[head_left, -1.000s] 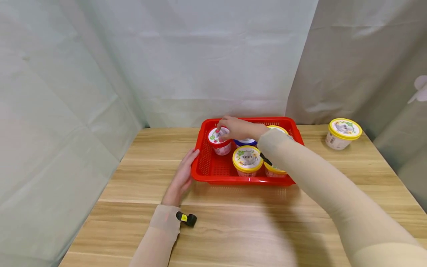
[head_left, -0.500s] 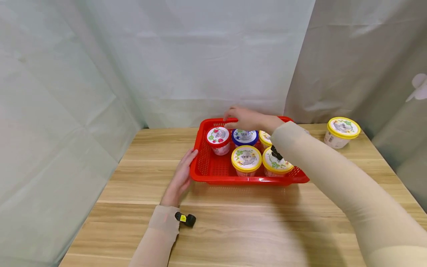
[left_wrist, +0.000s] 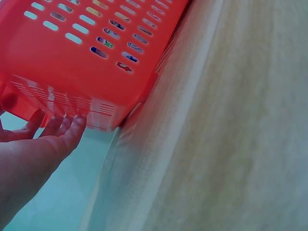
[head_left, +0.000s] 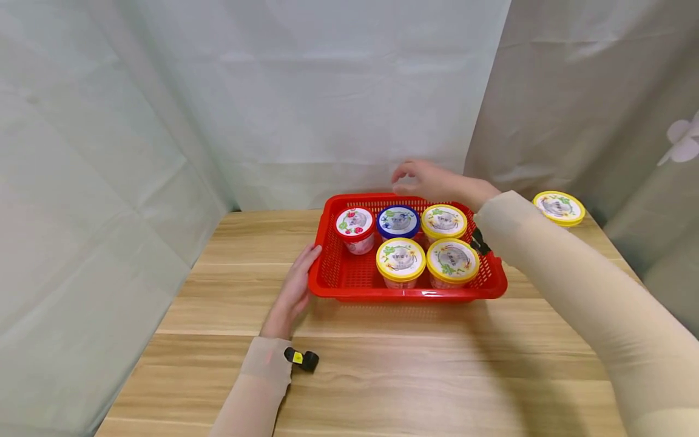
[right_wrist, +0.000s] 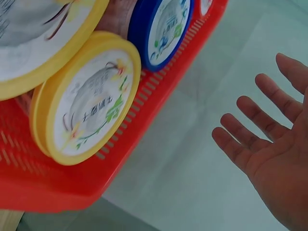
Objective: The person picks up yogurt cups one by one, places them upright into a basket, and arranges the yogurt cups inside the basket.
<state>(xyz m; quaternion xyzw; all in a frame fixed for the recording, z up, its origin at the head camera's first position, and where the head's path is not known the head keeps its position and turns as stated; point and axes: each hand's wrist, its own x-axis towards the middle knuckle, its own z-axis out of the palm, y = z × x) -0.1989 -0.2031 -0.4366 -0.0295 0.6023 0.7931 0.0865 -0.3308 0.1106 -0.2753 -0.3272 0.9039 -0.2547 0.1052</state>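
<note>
Wooden desk (head_left: 382, 376) first, then the red basket (head_left: 349, 279) standing toward its back edge, with five lidded cups inside: a red-lidded cup (head_left: 355, 222), a blue-lidded cup (head_left: 398, 221) and a yellow-lidded cup (head_left: 444, 221) along the back wall, two more yellow ones (head_left: 400, 258) (head_left: 452, 260) in front. The front left corner of the basket is bare, and we judge the step in hand to be filling it; a sixth cup (head_left: 559, 207) stands apart near the desk's back right corner, partly hidden by our sleeve, and the next move would likely call for a reach over to it. Our left hand (head_left: 295, 291) lies flat on the desk, fingers straight against the basket's left wall, steadying it without gripping. Our right hand (head_left: 431, 181) hangs in the air above the basket's back rim, palm open, fingers spread and loosely bent, holding nothing, the forearm crossing the basket's right end.
</note>
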